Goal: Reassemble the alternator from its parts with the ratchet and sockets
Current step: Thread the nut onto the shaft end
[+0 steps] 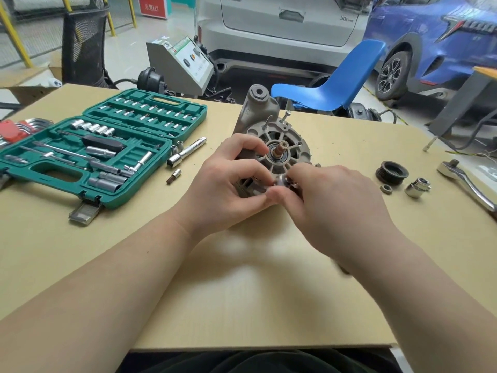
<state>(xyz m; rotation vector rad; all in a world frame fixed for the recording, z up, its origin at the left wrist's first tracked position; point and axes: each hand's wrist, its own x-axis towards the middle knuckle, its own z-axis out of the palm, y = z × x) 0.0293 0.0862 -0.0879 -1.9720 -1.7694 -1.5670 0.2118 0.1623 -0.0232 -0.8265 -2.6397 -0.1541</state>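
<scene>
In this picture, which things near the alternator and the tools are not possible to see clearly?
Head view only:
- The small metal part between both hands: fingers cover it and it is blurred, so its type is unclear.
- The near side of the alternator: hidden behind the left hand and right hand.
- The ratchet: its handle is cut off by the right edge.
- Socket sizes in the green case: too small.

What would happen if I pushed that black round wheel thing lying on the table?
The black grooved metal pulley lies flat on the cardboard-covered table, so it would probably slide, not roll. Set on its edge, it likely rolls away. It looks like solid metal, so probably heavy for its size and stiff.
</scene>
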